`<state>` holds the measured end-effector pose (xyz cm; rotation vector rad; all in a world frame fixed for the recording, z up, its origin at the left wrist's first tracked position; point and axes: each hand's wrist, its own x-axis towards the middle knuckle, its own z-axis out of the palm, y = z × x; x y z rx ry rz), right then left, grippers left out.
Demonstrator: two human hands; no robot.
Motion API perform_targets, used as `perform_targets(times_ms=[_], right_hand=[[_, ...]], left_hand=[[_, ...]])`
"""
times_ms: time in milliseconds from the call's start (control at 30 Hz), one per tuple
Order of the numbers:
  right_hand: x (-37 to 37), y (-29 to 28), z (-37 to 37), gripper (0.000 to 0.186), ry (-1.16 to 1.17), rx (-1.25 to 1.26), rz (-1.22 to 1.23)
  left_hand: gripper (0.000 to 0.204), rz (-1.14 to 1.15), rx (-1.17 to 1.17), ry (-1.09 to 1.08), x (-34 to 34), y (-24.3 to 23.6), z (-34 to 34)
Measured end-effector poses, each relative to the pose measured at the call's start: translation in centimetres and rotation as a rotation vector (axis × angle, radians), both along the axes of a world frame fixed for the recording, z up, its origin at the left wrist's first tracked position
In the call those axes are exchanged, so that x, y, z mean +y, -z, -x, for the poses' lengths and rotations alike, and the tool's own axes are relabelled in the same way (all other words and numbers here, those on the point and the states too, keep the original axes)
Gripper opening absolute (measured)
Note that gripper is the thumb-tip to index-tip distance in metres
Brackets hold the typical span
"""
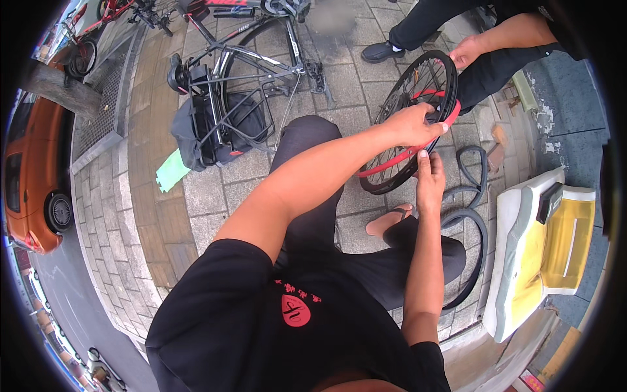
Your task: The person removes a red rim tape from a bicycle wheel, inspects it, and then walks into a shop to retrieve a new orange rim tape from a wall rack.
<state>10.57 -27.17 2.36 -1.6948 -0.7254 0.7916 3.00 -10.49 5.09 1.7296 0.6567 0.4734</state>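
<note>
A spoked bicycle wheel (375, 186) with a black rim stands tilted before me. A red flexible strip (385, 166) runs along the wheel's near side and loops past its right edge. My left hand (413, 125) reaches across the wheel, closed on the red strip, its thumb near the rim. Just below, my right hand (430, 175) has thumb and fingers pinched together at the strip and rim edge. The exact contact under its fingertips is hidden. Another person's hand (465, 52) touches the wheel's upper edge.
A bicycle (261, 65) with a rear rack and black bag (196, 134) is at upper left, near a green cloth (171, 171). Black rubber tubing (484, 255) lies on the paving to the right, near a yellow and white seat (522, 255). An orange car (32, 176) stands far left.
</note>
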Motion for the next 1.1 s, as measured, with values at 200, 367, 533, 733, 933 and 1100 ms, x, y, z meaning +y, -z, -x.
perform_targets(times_ms=[200,367,533,733,933,1100], right_hand=[[-1.3,-1.8,-0.5,0.044,0.023,-0.104,0.023],[0.0,0.3,-1.5,0.029,0.106,-0.176,-0.079],[-0.6,1.1,-5.1,0.025,0.142,-0.324,0.092],[-2.3,1.8,-10.4,0.034,0.083,-0.135,0.229],[-3.5,1.8,-9.5,0.022,0.401,0.026,0.179],[-4.3,4.2,-9.6,0.019,0.471,-0.141,0.146]], left_hand=[[0.071,0.259,0.005,-0.016,-0.4,-2.4,4.8],[0.061,0.465,-0.018,-0.145,0.2,-0.3,9.1],[0.06,0.492,-0.031,-0.148,0.6,-2.0,11.9],[0.044,0.66,-0.176,-0.245,1.9,-0.5,14.4],[0.042,0.632,-0.056,-0.207,1.8,-0.2,12.7],[0.044,0.608,-0.085,-0.124,1.6,-0.7,9.5]])
